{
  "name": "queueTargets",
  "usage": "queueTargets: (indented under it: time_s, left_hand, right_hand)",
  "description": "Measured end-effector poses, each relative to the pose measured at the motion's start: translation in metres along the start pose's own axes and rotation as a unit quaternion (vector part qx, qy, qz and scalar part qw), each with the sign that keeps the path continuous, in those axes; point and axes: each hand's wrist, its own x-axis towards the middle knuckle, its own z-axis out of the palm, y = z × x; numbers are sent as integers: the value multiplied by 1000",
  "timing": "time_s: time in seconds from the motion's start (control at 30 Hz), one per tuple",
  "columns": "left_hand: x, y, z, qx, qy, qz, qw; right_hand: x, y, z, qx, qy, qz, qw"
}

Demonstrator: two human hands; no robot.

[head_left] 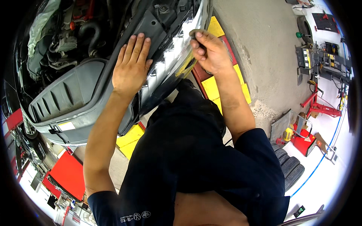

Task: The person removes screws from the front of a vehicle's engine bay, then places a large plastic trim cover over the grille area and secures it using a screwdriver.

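Observation:
My left hand (131, 68) lies flat, fingers stretched out, on the black plastic trim (152, 23) along the edge of a car's engine bay. My right hand (213, 52) is raised just off the car's glossy dark fender (166, 62). Its thumb and curled fingers pinch a small, dark, rounded flat piece (194, 32); what kind of piece it is I cannot make out. The open engine bay (71, 41) spreads to the left, with hoses and a grey ribbed plastic cover (69, 90) at its near side.
Yellow and red lift platform plates (220, 88) run beside the car, close to my legs. A red tool cart (68, 175) stands at lower left. Along the right wall are stacked tyres (290, 165), a red stand (320, 107) and workshop machines (305, 58).

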Motion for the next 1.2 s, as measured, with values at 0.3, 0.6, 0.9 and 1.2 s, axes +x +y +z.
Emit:
queueTargets:
  time_s: [0.3, 0.6, 0.9, 1.2]
  left_hand:
    - [-7, 17, -24, -427, 53, -169, 887]
    - [-34, 83, -49, -888, 224, -379, 135]
    - [-50, 56, -17, -874, 144, -379, 268]
    - [36, 22, -11, -81, 11, -289, 954]
  right_hand:
    - [-2, 9, 57, 82, -51, 34, 995]
    - [-50, 92, 153, -430, -116, -381, 810]
    - [-50, 39, 136, -336, -43, -238, 911]
    - [52, -43, 58, -471, -82, -94, 873]
